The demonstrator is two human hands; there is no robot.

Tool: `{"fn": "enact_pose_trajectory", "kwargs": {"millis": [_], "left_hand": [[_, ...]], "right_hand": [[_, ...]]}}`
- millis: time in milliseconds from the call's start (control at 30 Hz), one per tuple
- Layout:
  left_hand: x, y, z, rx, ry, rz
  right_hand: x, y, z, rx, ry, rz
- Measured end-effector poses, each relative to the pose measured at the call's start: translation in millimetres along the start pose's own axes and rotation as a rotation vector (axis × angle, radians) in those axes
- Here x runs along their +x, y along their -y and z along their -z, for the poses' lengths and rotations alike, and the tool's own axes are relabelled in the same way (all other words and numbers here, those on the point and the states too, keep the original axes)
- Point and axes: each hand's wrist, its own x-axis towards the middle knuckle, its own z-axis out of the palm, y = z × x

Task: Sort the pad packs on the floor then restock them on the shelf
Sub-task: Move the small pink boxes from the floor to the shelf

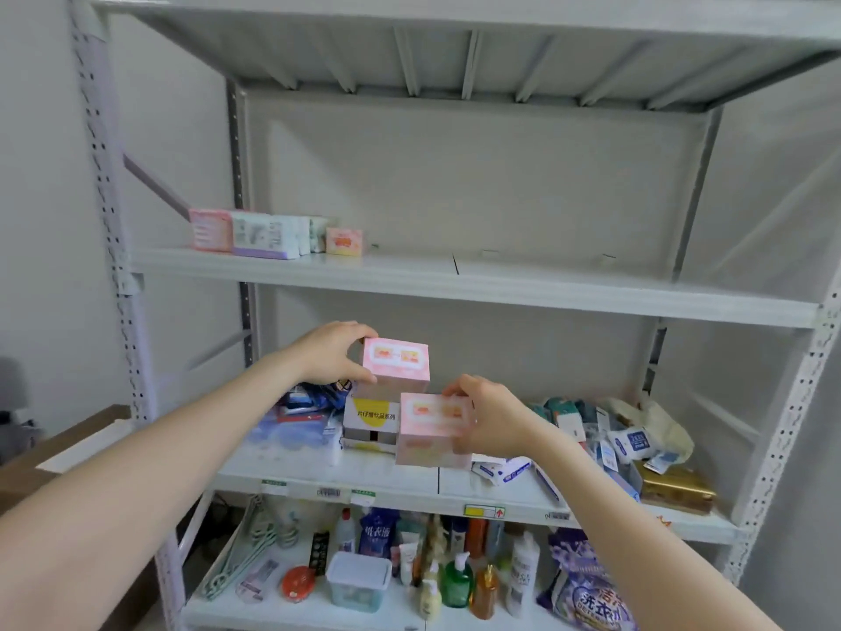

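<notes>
You are standing in front of a white metal shelf (455,277), with both bare arms stretched out toward it. Your left hand (334,352) grips a pink pad pack (396,362) by its left end, thumb below and fingers over the top, holding it up in the air in front of the middle level. Your right hand (487,419) is closed around a second pink pad pack (434,430), held by its right side, a little lower and to the right of the first. The two packs sit close together, the lower one overlapping the bottom corner of the upper one from this view; you cannot tell whether they touch.

On the upper level, at its left end, a short row of pad packs (273,234) already stands: a pink one, several pale ones, and a small pink one at the right end of the row. The rest of that level is bare.

Behind your hands, the middle level holds a white box with printed characters (371,425) and loose small packets (628,441). The bottom level holds bottles (457,582) and a clear lidded container (357,580).
</notes>
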Motion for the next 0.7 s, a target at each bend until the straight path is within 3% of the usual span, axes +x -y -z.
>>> {"fn": "enact_pose_trajectory", "kwargs": {"millis": [333,700], "left_hand": [[11.6,18.5,83.2,0.010,-0.058,-0.003],[63.5,43.0,126.4,-0.015,-0.113,-0.040]], "right_hand": [[32.6,35.5,40.7,0.007,-0.064,0.036],[95.7,45.6,77.5,0.039,-0.122,0.085]]}}
